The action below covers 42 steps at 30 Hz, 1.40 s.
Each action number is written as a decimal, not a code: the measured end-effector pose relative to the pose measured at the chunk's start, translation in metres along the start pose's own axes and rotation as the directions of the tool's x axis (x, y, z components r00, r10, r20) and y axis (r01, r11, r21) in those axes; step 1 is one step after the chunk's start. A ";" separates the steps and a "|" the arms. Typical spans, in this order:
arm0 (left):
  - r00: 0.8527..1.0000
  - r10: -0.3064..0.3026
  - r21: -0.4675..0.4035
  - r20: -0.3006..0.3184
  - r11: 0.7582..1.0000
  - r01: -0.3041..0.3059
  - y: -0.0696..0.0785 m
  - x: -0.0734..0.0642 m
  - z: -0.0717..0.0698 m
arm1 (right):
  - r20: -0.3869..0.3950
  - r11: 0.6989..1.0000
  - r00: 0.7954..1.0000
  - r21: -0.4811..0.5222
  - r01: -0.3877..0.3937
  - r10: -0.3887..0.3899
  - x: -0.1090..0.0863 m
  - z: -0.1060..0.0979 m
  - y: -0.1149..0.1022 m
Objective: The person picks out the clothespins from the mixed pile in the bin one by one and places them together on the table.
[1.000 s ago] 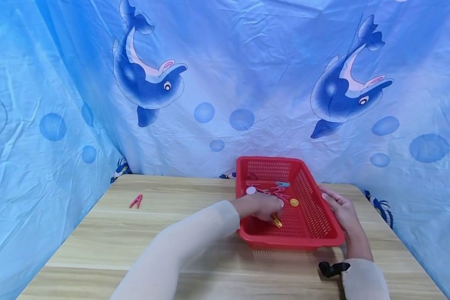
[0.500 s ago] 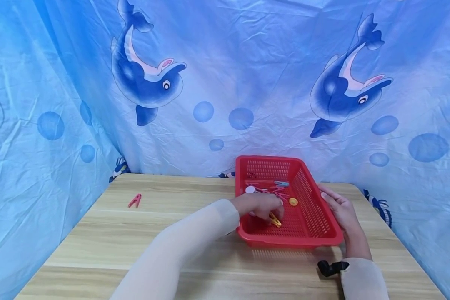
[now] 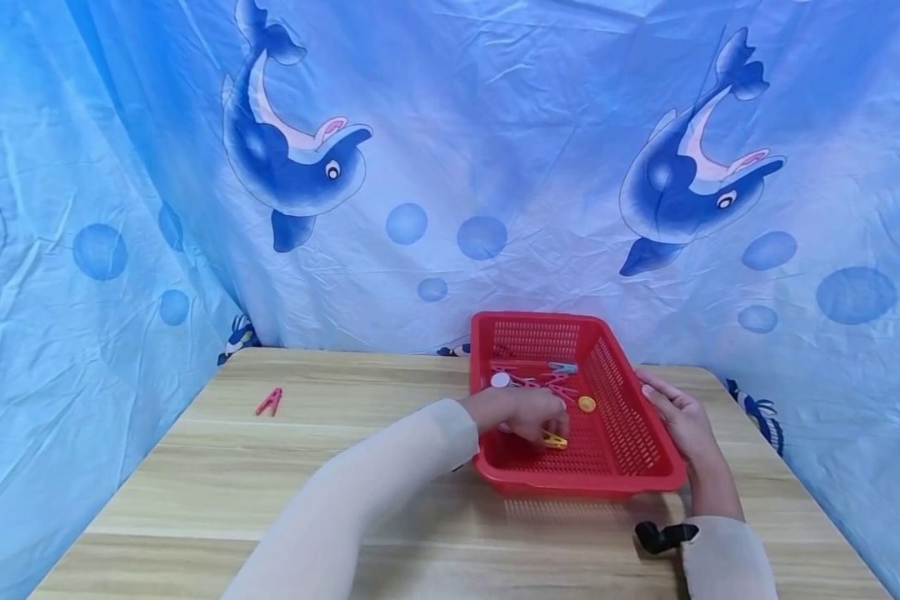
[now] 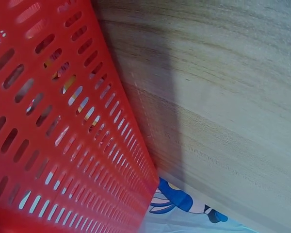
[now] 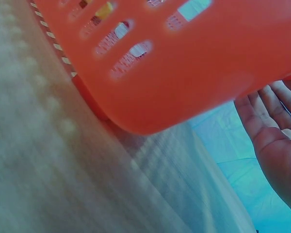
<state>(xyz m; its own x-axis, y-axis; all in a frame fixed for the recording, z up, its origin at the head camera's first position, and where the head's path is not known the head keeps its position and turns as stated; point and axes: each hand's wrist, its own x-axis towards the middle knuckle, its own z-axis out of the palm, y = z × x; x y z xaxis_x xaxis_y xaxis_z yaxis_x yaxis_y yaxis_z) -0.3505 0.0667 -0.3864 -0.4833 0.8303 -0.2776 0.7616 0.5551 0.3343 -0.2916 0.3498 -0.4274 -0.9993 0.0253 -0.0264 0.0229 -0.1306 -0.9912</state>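
Head view: we see the left hand (image 3: 534, 414) down inside the red basket (image 3: 581, 482), fingers bent and pinching the yellow clip (image 3: 555, 441), whose free end pokes out low over the basket floor. Right hand (image 3: 682, 421) grips the basket's right rim, thumb on top. Past the left hand, also in the basket, we have pink clips (image 3: 562, 388), a blue clip (image 3: 563, 367), a white cap (image 3: 500, 380) and a yellow cap (image 3: 587, 404). One more pink clip (image 3: 269, 402) lies on the worktop (image 3: 217, 475), well apart, left. Left wrist view: we get slotted basket wall beside bare worktop; the hand is out of frame. Right wrist view: basket corner up close, right hand's fingers under the rim; yellow shows through a slot, item unclear.
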 end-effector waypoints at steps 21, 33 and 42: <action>0.969 0.020 -0.083 -0.246 0.996 -0.042 -0.005 -0.013 -0.027 | -0.006 1.000 1.000 -0.022 -0.010 0.010 -0.001 0.002 -0.003; 0.916 -0.075 -0.073 -0.394 0.996 0.050 -0.032 -0.040 -0.042 | -0.002 1.000 1.000 -0.022 -0.004 0.004 -0.001 0.000 -0.002; 0.860 -0.091 -0.083 -0.502 0.995 0.057 -0.067 -0.069 -0.043 | 0.013 1.000 1.000 -0.013 0.015 -0.015 -0.002 0.002 -0.001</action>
<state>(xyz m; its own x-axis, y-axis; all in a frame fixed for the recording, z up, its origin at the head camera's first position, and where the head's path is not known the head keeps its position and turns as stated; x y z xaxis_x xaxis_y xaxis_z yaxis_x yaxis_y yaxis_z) -0.3863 -0.0255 -0.3508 -0.7017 0.6885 0.1830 0.6944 0.6036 0.3917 -0.2894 0.3481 -0.4266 -0.9998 0.0144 -0.0099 0.0081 -0.1173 -0.9931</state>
